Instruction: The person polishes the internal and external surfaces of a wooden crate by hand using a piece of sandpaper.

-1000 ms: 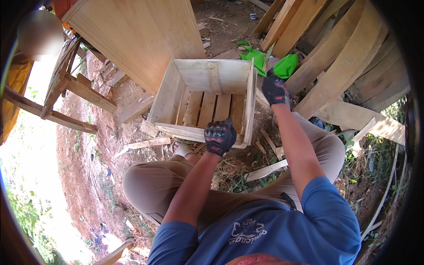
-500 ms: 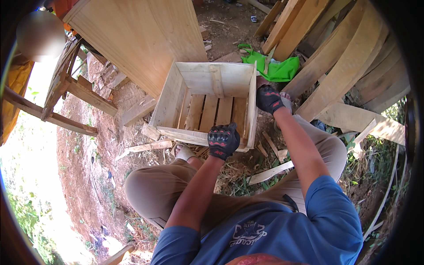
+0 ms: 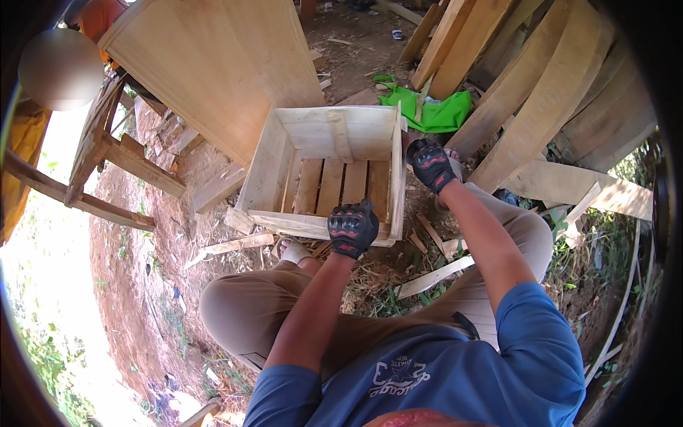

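A pale wooden crate (image 3: 337, 129) with a slatted bottom stands on the ground in front of me, its open top toward me. At its near edge, my left hand (image 3: 353, 229), in a black glove with red marks, is closed over the rim close to the right corner. Just outside the crate's right wall is my right hand (image 3: 431, 165), gloved alike, with its fingers curled. What those fingers hold is hidden; a dark reddish-brown bit shows between that hand and the wall.
A large wooden panel (image 3: 213, 64) leans behind the crate at left. Long boards (image 3: 530, 107) stand at the right. A green bag (image 3: 434, 114) lies beyond the crate. Wood scraps (image 3: 434, 277) litter the soil. A wooden frame (image 3: 142, 167) and a person (image 3: 99, 21) are at far left.
In the picture, the crate and its surroundings have shifted slightly left. My right hand has lowered a little along the crate's right side; my left hand stays at the near rim.
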`<state>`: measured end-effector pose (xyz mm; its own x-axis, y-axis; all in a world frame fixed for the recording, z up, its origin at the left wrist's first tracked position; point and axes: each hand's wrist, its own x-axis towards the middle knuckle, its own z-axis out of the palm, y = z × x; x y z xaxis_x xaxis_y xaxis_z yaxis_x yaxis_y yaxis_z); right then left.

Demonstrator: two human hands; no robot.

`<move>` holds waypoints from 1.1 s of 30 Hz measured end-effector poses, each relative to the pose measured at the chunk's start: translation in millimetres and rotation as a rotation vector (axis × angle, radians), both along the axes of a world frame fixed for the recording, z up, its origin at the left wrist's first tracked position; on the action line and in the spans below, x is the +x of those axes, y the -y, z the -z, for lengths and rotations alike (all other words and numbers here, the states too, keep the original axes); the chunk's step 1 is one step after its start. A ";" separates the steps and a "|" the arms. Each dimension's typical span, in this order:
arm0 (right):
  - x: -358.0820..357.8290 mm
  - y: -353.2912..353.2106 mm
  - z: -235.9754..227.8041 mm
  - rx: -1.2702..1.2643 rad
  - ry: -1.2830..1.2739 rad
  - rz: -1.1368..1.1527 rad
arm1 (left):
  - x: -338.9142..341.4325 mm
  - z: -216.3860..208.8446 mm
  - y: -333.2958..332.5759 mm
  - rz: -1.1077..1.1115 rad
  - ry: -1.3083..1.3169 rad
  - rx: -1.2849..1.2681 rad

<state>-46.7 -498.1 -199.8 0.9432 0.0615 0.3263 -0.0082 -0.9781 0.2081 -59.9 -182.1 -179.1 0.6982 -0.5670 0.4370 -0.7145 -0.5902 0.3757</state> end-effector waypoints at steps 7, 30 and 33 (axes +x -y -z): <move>5.7 -25.5 -11.4 0.517 -0.143 0.039 | -1.2 0.0 -0.2 -0.007 -0.024 0.026; -14.9 -25.1 -40.0 0.499 -0.155 -0.013 | -0.8 -0.2 1.5 0.000 0.052 -0.013; -15.9 -36.9 -47.9 0.611 -0.139 0.108 | 0.0 5.6 -4.8 -0.004 0.072 -0.033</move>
